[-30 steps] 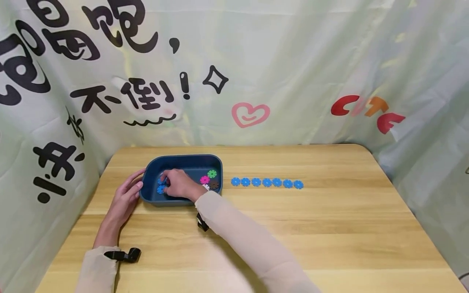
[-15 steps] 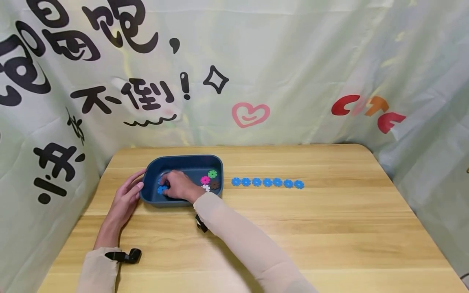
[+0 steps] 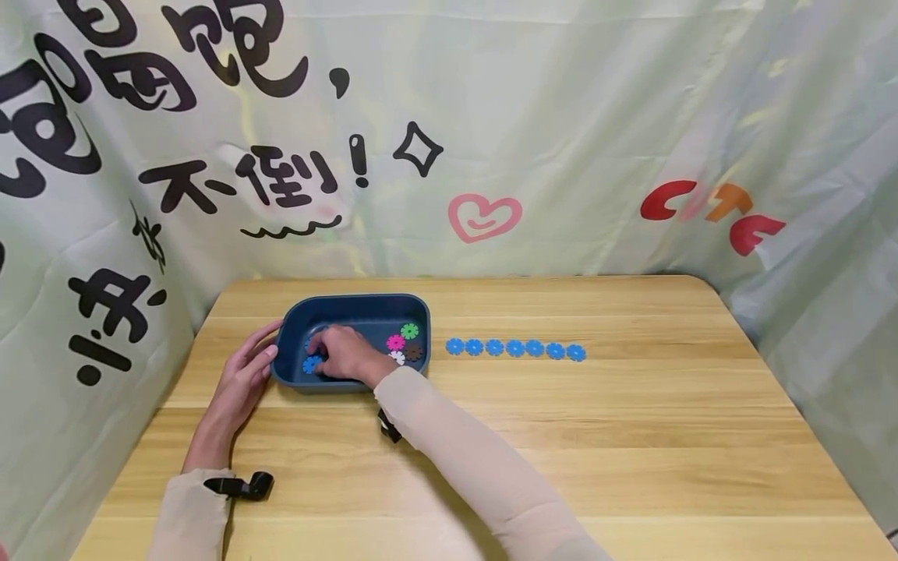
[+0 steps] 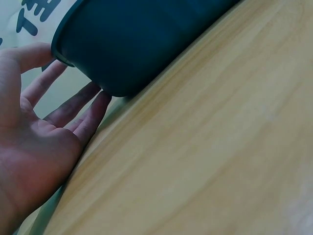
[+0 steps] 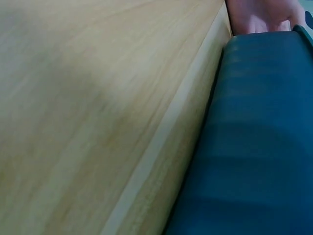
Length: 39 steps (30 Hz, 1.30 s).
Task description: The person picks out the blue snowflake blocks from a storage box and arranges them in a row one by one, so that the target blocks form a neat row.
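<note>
A dark blue plastic bin [image 3: 351, 304] stands on the wooden table. My left hand [image 3: 237, 386] rests against its left end, fingers extended; in the left wrist view that hand [image 4: 39, 132] touches the bin's wall [image 4: 132, 44] with its fingertips. My right hand [image 3: 345, 354] reaches down inside, bent fingers at the blue snowflake discs [image 3: 311, 365] in the left part. I cannot tell whether it pinches one. Pink [image 3: 396, 342], green [image 3: 410, 331], brown [image 3: 414, 353] and white [image 3: 397, 357] snowflake discs lie at the bin's right end.
To the right of the bin, several blue snowflake discs [image 3: 515, 348] form a straight row on the table [image 3: 631, 436]. A printed curtain [image 3: 575, 140] hangs behind the table and along its sides. The right wrist view shows mostly the bin's outer side [image 5: 259, 137].
The head view has shifted slightly. Both hands keep nearly the same places, the left at the bin's end and the right among the blue discs; the row outside is unchanged.
</note>
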Each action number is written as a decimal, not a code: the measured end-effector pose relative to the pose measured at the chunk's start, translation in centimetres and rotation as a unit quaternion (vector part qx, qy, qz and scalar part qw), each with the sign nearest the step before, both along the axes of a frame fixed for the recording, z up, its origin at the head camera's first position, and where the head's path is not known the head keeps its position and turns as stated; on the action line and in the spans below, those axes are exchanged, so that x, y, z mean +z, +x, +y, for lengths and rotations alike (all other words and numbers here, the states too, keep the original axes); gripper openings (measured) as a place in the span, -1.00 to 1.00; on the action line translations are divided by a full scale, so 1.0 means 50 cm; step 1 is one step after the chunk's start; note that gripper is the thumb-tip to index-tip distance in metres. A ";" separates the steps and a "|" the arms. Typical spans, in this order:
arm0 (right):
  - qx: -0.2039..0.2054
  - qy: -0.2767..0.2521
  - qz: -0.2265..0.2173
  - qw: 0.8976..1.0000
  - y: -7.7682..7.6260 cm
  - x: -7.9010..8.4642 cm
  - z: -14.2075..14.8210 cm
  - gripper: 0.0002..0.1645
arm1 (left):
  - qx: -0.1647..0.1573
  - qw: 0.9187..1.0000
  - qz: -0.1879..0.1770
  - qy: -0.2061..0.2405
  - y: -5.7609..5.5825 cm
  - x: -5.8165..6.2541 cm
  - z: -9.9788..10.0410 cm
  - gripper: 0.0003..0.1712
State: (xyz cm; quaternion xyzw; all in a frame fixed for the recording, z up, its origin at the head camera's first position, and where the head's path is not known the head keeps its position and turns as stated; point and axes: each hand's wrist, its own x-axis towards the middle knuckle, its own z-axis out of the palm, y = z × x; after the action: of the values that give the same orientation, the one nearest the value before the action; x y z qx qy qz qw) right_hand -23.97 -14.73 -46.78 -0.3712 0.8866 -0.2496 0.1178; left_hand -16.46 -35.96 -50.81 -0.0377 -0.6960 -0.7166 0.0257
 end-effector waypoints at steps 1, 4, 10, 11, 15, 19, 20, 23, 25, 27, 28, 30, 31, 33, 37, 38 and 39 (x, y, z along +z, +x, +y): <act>0.001 0.001 -0.002 1.000 0.000 0.001 0.000 -0.70 | 0.001 1.000 0.000 -0.002 0.000 0.000 0.000 -0.41; 0.006 0.007 -0.006 1.000 0.000 0.003 0.000 -0.71 | 0.002 1.000 0.000 -0.006 0.000 0.000 0.000 -0.41; 0.001 -0.009 -0.024 1.000 0.000 0.004 0.000 -0.73 | 0.002 1.000 0.000 -0.001 -0.002 -0.002 -0.002 -0.41; -0.001 -0.017 -0.029 0.999 0.001 0.004 0.001 -0.73 | 0.003 1.000 0.000 0.000 -0.002 -0.002 -0.002 -0.41; -0.005 -0.044 -0.050 0.998 0.002 0.004 0.006 -0.76 | 0.005 1.000 -0.001 -0.005 -0.002 -0.002 -0.002 -0.41; -0.003 -0.059 -0.050 0.997 0.001 0.005 0.013 -0.83 | 0.001 1.000 0.002 -0.003 -0.002 -0.004 -0.001 -0.40; -0.001 -0.063 -0.046 0.997 0.001 0.006 0.015 -0.84 | 0.001 1.000 0.003 -0.003 -0.002 -0.004 -0.001 -0.41; 0.000 -0.083 -0.047 0.995 0.000 0.010 0.020 -0.83 | 0.002 1.000 0.001 -0.004 -0.003 -0.004 -0.002 -0.40; -0.005 -0.102 -0.063 0.993 0.000 0.014 0.025 -0.82 | 0.002 1.000 -0.001 -0.007 -0.003 -0.003 -0.001 -0.40; -0.015 -0.122 -0.093 0.988 0.001 0.017 0.032 -0.82 | 0.002 1.000 -0.002 -0.010 -0.004 -0.002 -0.001 -0.40; -0.021 -0.132 -0.111 0.985 0.001 0.019 0.035 -0.83 | 0.002 1.000 -0.002 -0.011 -0.004 -0.002 -0.001 -0.40; -0.033 -0.149 -0.140 0.978 0.003 0.023 0.042 -0.85 | 0.004 1.000 -0.002 -0.012 -0.005 -0.002 -0.001 -0.41; -0.038 -0.155 -0.152 0.975 0.004 0.025 0.045 -0.85 | 0.005 1.000 -0.001 -0.012 -0.005 -0.002 -0.001 -0.41; -0.040 -0.165 -0.166 0.971 0.007 0.030 0.052 -0.86 | 0.006 1.000 -0.001 -0.012 -0.005 -0.002 -0.002 -0.41; -0.027 -0.179 -0.163 0.970 0.012 0.038 0.065 -0.83 | 0.006 1.000 0.001 -0.011 -0.005 -0.003 -0.003 -0.41; -0.023 -0.183 -0.159 0.970 0.013 0.038 0.069 -0.83 | 0.006 1.000 0.002 -0.012 -0.005 -0.003 -0.003 -0.41; -0.020 -0.186 -0.155 0.970 0.014 0.038 0.072 -0.82 | 0.006 1.000 0.002 -0.013 -0.004 -0.004 -0.003 -0.41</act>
State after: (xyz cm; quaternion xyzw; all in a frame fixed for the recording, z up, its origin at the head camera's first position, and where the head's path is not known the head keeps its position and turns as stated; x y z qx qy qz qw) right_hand -23.28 -11.12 -44.87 -0.3254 0.8027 -0.4671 0.1776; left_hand -16.67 -36.08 -51.02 -0.0350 -0.7057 -0.7070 0.0311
